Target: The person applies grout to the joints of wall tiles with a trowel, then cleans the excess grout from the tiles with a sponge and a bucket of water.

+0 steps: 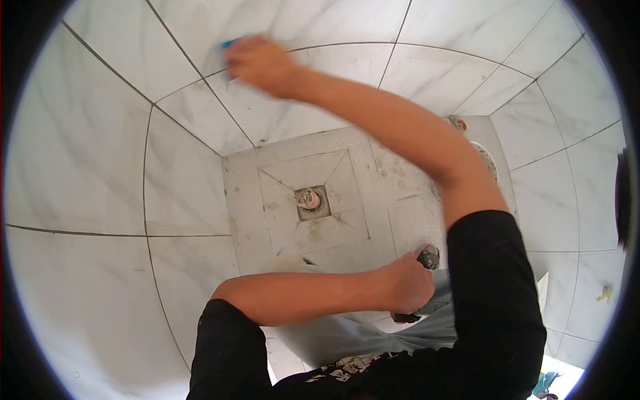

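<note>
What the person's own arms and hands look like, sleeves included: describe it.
The left sleeve and right sleeve are plain black, ending around the elbows. Both forearms are uncovered. The left hand and right hand wear no gloves; motion blur hides the right hand's finer details.

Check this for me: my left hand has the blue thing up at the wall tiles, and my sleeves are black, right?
Not quite: the head view shows your right hand, not your left hand, has the blue thing up at the wall tiles. Your sleeves are black.
</note>
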A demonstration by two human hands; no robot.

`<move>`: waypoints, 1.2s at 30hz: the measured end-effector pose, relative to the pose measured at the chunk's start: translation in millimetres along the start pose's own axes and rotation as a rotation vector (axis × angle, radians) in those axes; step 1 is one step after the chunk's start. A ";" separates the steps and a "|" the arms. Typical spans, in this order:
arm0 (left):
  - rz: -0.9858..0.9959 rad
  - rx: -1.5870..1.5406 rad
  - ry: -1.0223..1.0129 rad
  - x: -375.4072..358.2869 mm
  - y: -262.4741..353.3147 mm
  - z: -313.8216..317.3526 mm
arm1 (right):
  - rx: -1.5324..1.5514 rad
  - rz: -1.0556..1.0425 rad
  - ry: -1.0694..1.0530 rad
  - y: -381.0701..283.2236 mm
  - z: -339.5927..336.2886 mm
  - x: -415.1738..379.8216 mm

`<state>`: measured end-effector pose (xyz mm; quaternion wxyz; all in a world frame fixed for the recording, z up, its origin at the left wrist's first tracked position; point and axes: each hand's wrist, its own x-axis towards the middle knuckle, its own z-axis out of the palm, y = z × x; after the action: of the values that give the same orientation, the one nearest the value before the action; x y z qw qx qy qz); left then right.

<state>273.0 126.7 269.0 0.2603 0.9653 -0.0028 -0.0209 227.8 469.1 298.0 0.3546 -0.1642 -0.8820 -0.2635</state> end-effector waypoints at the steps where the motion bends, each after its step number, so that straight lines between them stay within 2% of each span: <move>1: 0.004 -0.005 0.003 -5.3 -0.4 -3.7 | 0.028 0.037 0.089 32.4 -13.3 -44.6; 2: 0.021 -0.070 -0.044 -11.4 -0.3 -10.0 | 0.019 0.205 0.115 52.1 -47.9 -86.2; 3: 0.033 -0.132 -0.084 -17.1 0.2 -14.4 | -0.120 0.453 -0.084 62.5 -84.3 -129.1; 4: 0.026 -0.129 -0.064 -21.8 1.4 -16.4 | -0.257 0.628 -0.091 70.9 -105.2 -176.1; 5: 0.003 -0.136 -0.083 -25.2 2.8 -17.4 | -0.214 0.727 0.138 70.6 -122.3 -213.0; 6: -0.011 -0.142 -0.112 -26.6 5.7 -17.3 | -0.255 0.931 0.254 64.5 -136.9 -226.5; 7: -0.007 -0.133 -0.108 -23.4 6.4 -16.8 | -0.262 0.923 0.256 67.7 -138.0 -221.0; 9: 0.026 -0.120 -0.225 -15.7 8.9 -11.0 | -0.059 1.461 0.810 60.6 -125.8 -205.6; 10: 0.029 -0.119 -0.238 -12.1 12.1 -13.3 | -0.090 1.427 0.872 70.0 -92.5 -207.9; 11: 0.015 -0.130 -0.316 -7.9 17.5 -18.7 | 0.146 1.479 0.898 47.9 -70.6 -163.3; 12: -0.001 -0.140 -0.396 -3.3 20.1 -21.3 | 0.071 1.467 0.769 32.7 -19.4 -132.5; 13: 0.002 -0.140 -0.410 1.5 15.5 0.9 | 0.031 1.303 0.778 1.6 27.3 -90.7; 14: 0.130 -0.051 -0.044 5.2 7.0 42.0 | 0.283 1.178 0.570 -37.5 40.0 -56.1; 15: 0.249 0.039 0.325 6.3 2.9 64.7 | 0.718 0.979 0.409 -70.1 46.2 -32.1; 16: 0.238 0.037 0.321 5.5 2.4 61.7 | 0.755 0.717 0.318 -94.2 54.1 -16.3; 17: 0.213 -0.045 0.318 3.0 1.7 54.5 | 0.856 0.680 0.231 -114.8 38.7 -1.2; 19: 0.160 -0.125 0.339 0.0 0.1 58.4 | 0.855 0.694 0.332 -131.5 33.3 4.0; 21: 0.080 -0.099 0.311 2.4 2.3 81.0 | 1.634 1.313 0.182 -129.4 29.1 -24.3; 22: 0.047 -0.100 0.343 1.5 7.3 59.8 | 1.929 1.432 0.352 -127.1 19.2 -42.3; 23: -0.017 -0.100 -0.076 -3.8 15.0 19.5 | 2.218 1.552 0.537 -122.3 8.3 -58.3; 24: -0.078 -0.104 -0.496 -8.8 16.6 -3.4 | 2.203 1.571 0.544 -121.4 -7.2 -70.5; 25: -0.104 -0.110 -0.469 -11.9 14.7 -2.2 | 2.183 1.592 0.556 -120.0 -20.7 -80.0; 27: 0.058 0.018 -0.241 -17.1 13.6 7.7 | 1.516 1.476 0.283 -110.4 -13.9 -93.3; 29: 0.078 0.004 -0.235 -15.0 15.3 16.5 | 0.782 1.083 0.108 -92.0 -22.8 -65.3; 31: 0.104 0.004 -0.230 -0.2 15.9 28.4 | 0.320 0.678 0.278 -72.2 -21.8 -19.8; 33: 0.097 0.088 -0.436 21.1 19.8 46.0 | 0.289 0.511 0.521 -56.9 -3.0 23.1; 36: 0.025 -0.001 -0.455 11.0 18.6 12.0 | 0.386 0.553 0.488 -65.7 26.9 50.3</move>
<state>283.6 104.4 267.6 0.2536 0.9355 -0.0734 -0.2349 147.1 436.9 294.5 0.6348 -0.2582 -0.7280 -0.0194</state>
